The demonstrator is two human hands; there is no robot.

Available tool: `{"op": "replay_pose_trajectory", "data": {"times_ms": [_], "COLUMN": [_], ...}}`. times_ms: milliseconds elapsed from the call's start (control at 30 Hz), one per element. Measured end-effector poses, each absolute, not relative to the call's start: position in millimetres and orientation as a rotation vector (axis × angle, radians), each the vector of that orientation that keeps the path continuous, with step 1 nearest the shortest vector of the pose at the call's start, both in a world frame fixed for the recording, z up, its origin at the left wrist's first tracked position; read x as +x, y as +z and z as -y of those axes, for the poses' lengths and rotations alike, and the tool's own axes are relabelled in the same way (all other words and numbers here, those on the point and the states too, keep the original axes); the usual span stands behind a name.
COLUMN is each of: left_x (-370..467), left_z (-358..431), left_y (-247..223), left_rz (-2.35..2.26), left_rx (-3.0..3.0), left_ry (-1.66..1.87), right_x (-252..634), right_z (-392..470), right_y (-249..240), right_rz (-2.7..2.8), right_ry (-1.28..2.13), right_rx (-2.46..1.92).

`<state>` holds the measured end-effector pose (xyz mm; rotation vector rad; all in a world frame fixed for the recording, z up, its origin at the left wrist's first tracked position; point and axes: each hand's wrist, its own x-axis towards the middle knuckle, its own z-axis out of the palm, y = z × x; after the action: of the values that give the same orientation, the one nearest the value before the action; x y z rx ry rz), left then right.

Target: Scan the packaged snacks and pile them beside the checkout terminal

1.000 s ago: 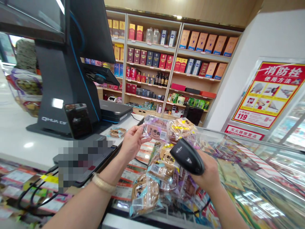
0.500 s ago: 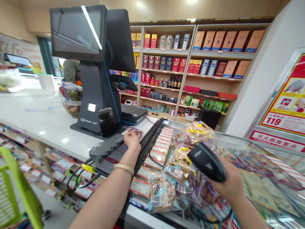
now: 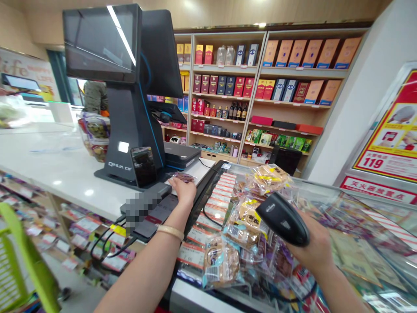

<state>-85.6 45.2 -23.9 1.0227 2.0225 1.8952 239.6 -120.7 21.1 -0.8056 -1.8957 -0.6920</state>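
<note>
My right hand (image 3: 312,243) is wrapped around a black barcode scanner (image 3: 283,219), whose head points left over a pile of wrapped snacks (image 3: 223,261). Farther off, my left hand (image 3: 183,190) has its fingers closed on a small dark snack packet (image 3: 185,177) in clear film, at the counter's edge beside the register. Just left of that hand lie a dark phone (image 3: 163,213) and a grey box with cables, partly pixelated. The snacks are round and biscuit-like, in clear, blue and yellow wrappers, heaped on a glass display case (image 3: 329,191).
A black register (image 3: 130,126) with two screens stands on the white counter (image 3: 58,165), a phone leaning on its base. Packed fruit tubs (image 3: 96,134) sit behind it. At lower left is a green basket (image 3: 29,261). Boxes and bottles fill the back shelves (image 3: 228,87).
My left hand has shifted slightly right and turned, still with the packet. The scanner stays almost where it was. The view has moved very slightly.
</note>
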Motion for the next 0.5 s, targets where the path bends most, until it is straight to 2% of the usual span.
{"op": "replay_pose_trajectory", "data": {"times_ms": [267,367,433,500], "left_x": [-76,-64,-55,-49], "left_z": [-28,-16,-4,9], "left_y": [-6,6,14,21], "left_rz": [-1.879,-1.579,-1.298,-1.108], "left_rx": [0.982,1.17,1.35,1.557], "left_ry": [1.974,2.033,1.826,1.444], "right_x": [242,241,241,241], "right_z": [120,120,120,121], "right_y": [17,17,18,20], "right_rz": [1.865,1.837,1.817,1.812], "right_ry": [-0.645,-0.644,-0.639,-0.63], "right_rx": [-0.843,-0.86,-0.856,-0.86]}}
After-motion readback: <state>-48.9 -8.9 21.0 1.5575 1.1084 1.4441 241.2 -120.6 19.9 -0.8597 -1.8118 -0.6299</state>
